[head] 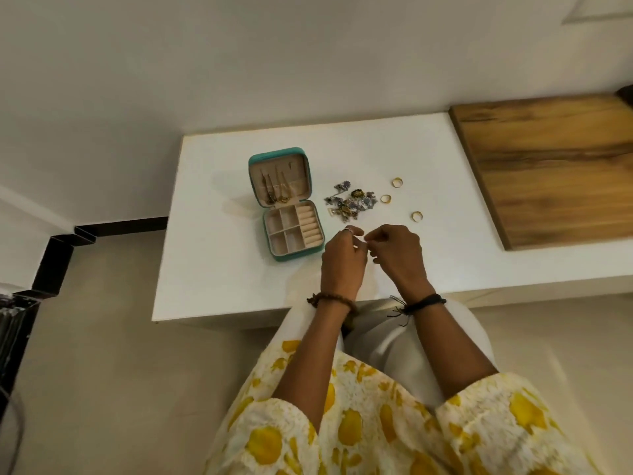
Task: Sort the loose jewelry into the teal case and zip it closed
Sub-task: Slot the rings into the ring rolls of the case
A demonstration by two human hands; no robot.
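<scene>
Fingers: your left hand [342, 260] and right hand [397, 257] meet fingertip to fingertip above the white table [212, 269], curled as if pinching something tiny between them; what it is cannot be made out, and it may be nothing.
Piece in hand: if there is one, expect it to be very light, hard and slippery; hold it by the tips only.
Loose heap: the tangled jewelry pile [352, 204] lies just beyond your hands, right of the case. It looks like mixed chains and charms, limp and prone to snagging, so lift 1 piece at a time from an outer strand.
Rings: 3 gold rings [386, 199] lie apart to the right of the heap. They are stiff, smooth and likely to roll; pinch each across its band.
Case: the teal case [294, 231] stands open left of your hands, lid [279, 176] laid back with some chains already in it, and the tray's divided compartments look bare.
Case handling: light, so steady it when you zip.
Edges: the near table edge is just under your wrists, and a dropped ring could roll off it.
Room: bare tabletop lies left of and behind the case; the wooden board [548, 166] bounds the right.
</scene>
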